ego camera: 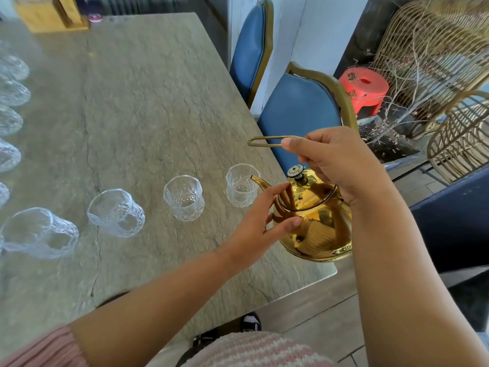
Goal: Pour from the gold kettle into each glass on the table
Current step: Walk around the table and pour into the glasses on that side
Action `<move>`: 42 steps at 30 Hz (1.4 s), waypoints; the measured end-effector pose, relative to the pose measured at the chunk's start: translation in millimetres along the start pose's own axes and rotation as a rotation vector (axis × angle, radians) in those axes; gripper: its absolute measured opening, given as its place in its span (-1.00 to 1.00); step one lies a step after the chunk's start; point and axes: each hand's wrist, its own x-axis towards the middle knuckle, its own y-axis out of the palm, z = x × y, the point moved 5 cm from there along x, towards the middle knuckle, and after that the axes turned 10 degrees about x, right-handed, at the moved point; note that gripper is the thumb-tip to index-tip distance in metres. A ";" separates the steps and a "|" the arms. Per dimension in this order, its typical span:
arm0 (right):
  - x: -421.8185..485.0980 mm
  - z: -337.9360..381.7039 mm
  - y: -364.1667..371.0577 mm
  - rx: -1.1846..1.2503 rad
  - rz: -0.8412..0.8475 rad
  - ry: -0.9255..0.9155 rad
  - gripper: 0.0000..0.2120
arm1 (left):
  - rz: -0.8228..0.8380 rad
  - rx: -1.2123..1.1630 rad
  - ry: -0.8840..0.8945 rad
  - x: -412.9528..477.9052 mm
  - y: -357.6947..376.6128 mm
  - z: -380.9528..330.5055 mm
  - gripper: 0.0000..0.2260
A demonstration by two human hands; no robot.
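The gold kettle hangs at the table's near right corner, held by its thin wire handle in my right hand. Its spout points left, its tip over the rim of the nearest clear glass. My left hand rests with spread fingers against the kettle's left side, below the spout. More clear textured glasses stand in a row to the left: one, another and a third. Several further glasses line the left edge.
The grey stone table stretches away from me. Two blue chairs stand along its right side. A wooden box sits at the far end. A red stool and wicker furniture are on the right.
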 end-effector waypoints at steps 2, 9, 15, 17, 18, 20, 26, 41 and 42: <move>0.4 -0.3 0.2 0.002 0.002 -0.009 -0.64 | -0.003 0.001 -0.002 0.5 0.0 1.7 -0.49; 2.2 1.6 0.8 -0.017 0.017 -0.020 -0.64 | -0.018 -0.002 -0.010 1.5 0.7 5.2 -0.46; 1.7 2.6 1.5 -0.044 0.026 -0.014 -0.66 | -0.018 -0.019 -0.003 1.8 2.4 6.6 -0.47; 1.9 3.6 1.4 -0.057 0.026 -0.012 -0.65 | -0.020 -0.033 -0.005 2.4 2.4 6.9 -0.47; 2.0 4.2 1.6 -0.060 0.026 -0.012 -0.65 | -0.021 -0.037 -0.005 2.7 2.5 7.0 -0.48; 2.3 5.0 1.5 -0.066 0.026 -0.011 -0.66 | -0.021 -0.043 -0.003 3.2 2.5 7.6 -0.49; 3.1 6.0 2.1 -0.073 0.030 -0.008 -0.66 | -0.030 -0.045 -0.004 4.8 2.6 8.0 -0.46; 7.6 6.6 4.5 -0.089 0.039 -0.014 -0.66 | -0.020 -0.072 0.001 8.0 1.1 7.6 -0.46; 7.6 6.9 4.6 -0.092 0.040 -0.015 -0.66 | -0.019 -0.076 -0.001 8.1 1.2 8.2 -0.45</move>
